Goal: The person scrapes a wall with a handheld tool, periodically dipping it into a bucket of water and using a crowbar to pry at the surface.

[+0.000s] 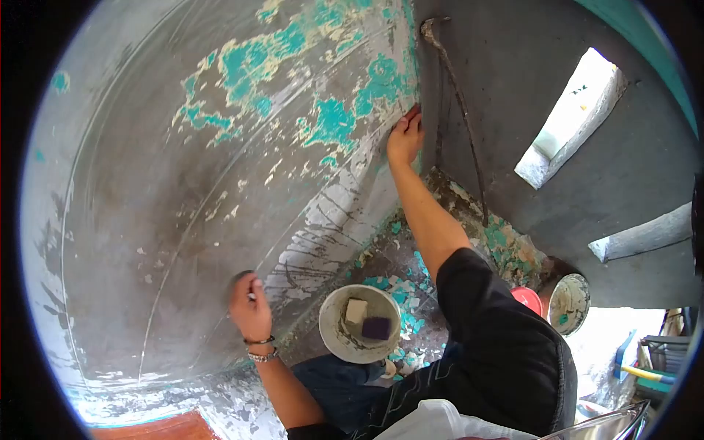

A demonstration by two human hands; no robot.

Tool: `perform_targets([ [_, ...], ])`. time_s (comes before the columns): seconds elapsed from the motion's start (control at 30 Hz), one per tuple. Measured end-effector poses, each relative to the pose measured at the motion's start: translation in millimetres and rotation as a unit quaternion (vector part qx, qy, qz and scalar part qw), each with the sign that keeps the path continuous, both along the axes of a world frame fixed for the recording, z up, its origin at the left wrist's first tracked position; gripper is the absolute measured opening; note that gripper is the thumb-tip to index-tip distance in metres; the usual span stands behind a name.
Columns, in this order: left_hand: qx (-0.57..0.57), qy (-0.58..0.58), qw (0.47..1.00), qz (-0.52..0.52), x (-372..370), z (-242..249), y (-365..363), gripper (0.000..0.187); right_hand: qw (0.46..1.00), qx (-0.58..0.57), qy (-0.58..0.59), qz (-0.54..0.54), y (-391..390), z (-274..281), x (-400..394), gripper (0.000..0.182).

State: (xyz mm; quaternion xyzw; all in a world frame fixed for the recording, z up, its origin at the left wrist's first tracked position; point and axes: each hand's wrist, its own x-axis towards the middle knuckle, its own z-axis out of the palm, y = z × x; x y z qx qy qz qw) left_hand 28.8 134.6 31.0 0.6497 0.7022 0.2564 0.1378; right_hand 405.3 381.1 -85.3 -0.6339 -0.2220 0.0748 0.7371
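The grey wall (147, 183) has turquoise and white patches where its coating has come away. My left hand (250, 306), with bracelets at the wrist, is in front of its lower part. Those fingers are curled and slightly blurred around something small and dark that I cannot make out. Farther up, my right hand (405, 139) rests against the wall beside the corner, fingers stretched upward and partly hidden. Below, between my arms, stands a whitish bucket (327, 339) holding a beige block (356, 311) and a dark purple block (376, 328).
A bent rod (463, 110) leans in the corner. Paint flakes (411, 312) litter the floor. A stained bucket (578, 292) and a red round object (526, 299) are at the right. The dark side wall has bright openings (576, 110).
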Motion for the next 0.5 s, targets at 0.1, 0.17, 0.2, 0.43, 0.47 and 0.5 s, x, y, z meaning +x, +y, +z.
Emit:
perform_targets([
  [0.1,0.285,0.088,0.948,0.11,19,14,-5,0.041,0.995,0.042,-0.094,0.005,-6,64,-12,0.058],
  [0.17,0.362,0.144,0.914,0.115,19,21,-1,0.042,0.959,0.175,-0.212,0.074,-30,144,-13,0.058],
  [0.2,0.442,0.197,0.867,0.118,20,22,2,0.044,0.943,0.146,-0.293,0.068,-45,171,-14,0.057],
  [0.43,0.391,0.287,0.858,0.168,12,11,11,0.068,0.995,0.095,-0.022,0.006,-16,31,-10,0.054],
  [0.47,0.384,0.283,0.861,0.175,13,9,12,0.071,0.993,0.065,0.066,0.075,-25,46,-8,0.056],
  [0.5,0.371,0.282,0.866,0.18,12,7,9,0.074,0.977,0.028,0.153,0.145,-32,49,-8,0.058],
])
